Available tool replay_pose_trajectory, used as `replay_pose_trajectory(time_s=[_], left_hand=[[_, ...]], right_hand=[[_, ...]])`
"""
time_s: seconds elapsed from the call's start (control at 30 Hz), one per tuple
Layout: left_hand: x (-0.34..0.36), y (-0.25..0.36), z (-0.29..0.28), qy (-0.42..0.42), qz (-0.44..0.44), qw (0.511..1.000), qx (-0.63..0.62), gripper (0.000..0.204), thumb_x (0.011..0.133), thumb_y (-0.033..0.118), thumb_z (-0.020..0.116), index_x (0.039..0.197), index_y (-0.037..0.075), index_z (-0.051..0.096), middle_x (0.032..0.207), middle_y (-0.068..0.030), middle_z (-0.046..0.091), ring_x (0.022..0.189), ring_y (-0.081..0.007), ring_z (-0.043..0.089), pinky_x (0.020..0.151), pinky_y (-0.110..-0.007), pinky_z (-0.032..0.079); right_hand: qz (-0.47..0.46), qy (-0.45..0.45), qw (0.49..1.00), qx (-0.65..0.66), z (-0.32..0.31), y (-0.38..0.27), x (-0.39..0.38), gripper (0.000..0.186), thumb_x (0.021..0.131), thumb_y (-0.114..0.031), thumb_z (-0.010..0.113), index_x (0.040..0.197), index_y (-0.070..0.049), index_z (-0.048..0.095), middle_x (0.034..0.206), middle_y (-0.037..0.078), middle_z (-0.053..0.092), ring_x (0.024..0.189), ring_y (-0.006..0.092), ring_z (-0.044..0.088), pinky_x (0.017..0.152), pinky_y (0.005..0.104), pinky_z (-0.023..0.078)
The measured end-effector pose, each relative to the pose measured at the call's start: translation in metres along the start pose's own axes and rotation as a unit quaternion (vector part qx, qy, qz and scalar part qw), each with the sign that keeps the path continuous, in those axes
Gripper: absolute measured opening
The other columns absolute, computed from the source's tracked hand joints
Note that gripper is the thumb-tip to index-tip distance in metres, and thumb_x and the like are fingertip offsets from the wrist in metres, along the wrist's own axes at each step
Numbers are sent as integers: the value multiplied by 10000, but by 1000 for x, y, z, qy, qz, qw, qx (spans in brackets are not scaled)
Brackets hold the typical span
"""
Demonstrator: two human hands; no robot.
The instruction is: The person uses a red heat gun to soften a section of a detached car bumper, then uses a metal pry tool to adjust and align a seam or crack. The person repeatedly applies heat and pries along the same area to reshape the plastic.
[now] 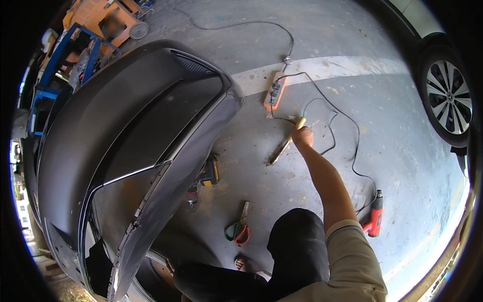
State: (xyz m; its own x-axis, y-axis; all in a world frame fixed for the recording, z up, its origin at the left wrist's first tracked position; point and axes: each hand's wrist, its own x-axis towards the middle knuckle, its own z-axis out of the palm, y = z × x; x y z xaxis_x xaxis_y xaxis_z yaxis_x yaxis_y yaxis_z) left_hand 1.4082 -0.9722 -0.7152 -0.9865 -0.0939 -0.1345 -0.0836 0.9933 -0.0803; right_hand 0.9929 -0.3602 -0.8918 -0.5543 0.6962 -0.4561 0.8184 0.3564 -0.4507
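Observation:
My right hand (303, 136) reaches far forward over the floor, its fingers closed round the wooden handle of a soldering iron (283, 150). The iron's long metal shaft slants down to the left, close to the floor; I cannot tell whether its tip touches. A thin cord leaves the handle's upper end. Beyond it lies an orange power strip (268, 104) with plugs in it. To my left stands a large dark grey car bumper (108, 121). My left hand does not show.
Scissors (243, 214) with red and green handles lie before my foot. A cordless drill (207, 173) sits partly behind the bumper's edge. At right are a red heat gun (374, 219), looping black cable (357, 146) and a car wheel (448, 95). An orange wheeled machine (100, 20) stands far left.

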Motion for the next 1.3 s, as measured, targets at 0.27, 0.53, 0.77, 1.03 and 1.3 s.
replay_pose_trajectory(time_s=[0.27, 0.53, 0.77, 1.03, 1.3], left_hand=[[-18, -4, 24, 33, 11, 998, 56, 614, 891, 427, 622, 1420, 118, 584, 1612, -261, 301, 1455, -520, 294, 1176, -561, 320], [3, 22, -5, -27, -53, 997, -57, 462, 910, 324, 629, 1350, 188, 657, 1668, -230, 155, 1504, -519, 157, 1206, -562, 282], [-3, 17, 15, -24, -42, 999, -16, 459, 944, 301, 600, 1391, 201, 615, 1682, -200, 122, 1531, -471, 110, 1245, -535, 202], [-7, 35, -29, -63, -108, 980, -154, 546, 911, 389, 618, 1387, 121, 607, 1702, -148, 87, 1553, -432, 31, 1252, -536, 128], [6, 28, -50, -41, -77, 986, -141, 392, 909, 235, 600, 1251, 64, 687, 1644, -167, 274, 1525, -399, 203, 1239, -551, 148]], right_hand=[[10, -48, 994, -101, 13, -13, 14, 554, 796, -455, 671, 1199, -77, 705, 1209, 147, 717, 1153, 306, 681, 984, 413, 534], [-75, -298, 951, 42, 26, 8, -62, 419, 928, -432, 653, 789, -38, 679, 643, 57, 647, 500, 142, 573, 409, 298, 393], [-345, -548, 731, -216, 34, -39, -214, 312, 909, -307, 663, 856, -7, 729, 646, 115, 685, 537, 216, 651, 579, 397, 541], [-402, -582, 678, -201, 96, 70, -354, 358, 910, -347, 625, 1035, -25, 720, 963, 242, 719, 902, 390, 707, 805, 486, 545], [-424, -421, 802, -2, 19, -12, -372, 366, 910, -372, 696, 1029, -26, 694, 988, 201, 732, 930, 385, 706, 807, 471, 551]])
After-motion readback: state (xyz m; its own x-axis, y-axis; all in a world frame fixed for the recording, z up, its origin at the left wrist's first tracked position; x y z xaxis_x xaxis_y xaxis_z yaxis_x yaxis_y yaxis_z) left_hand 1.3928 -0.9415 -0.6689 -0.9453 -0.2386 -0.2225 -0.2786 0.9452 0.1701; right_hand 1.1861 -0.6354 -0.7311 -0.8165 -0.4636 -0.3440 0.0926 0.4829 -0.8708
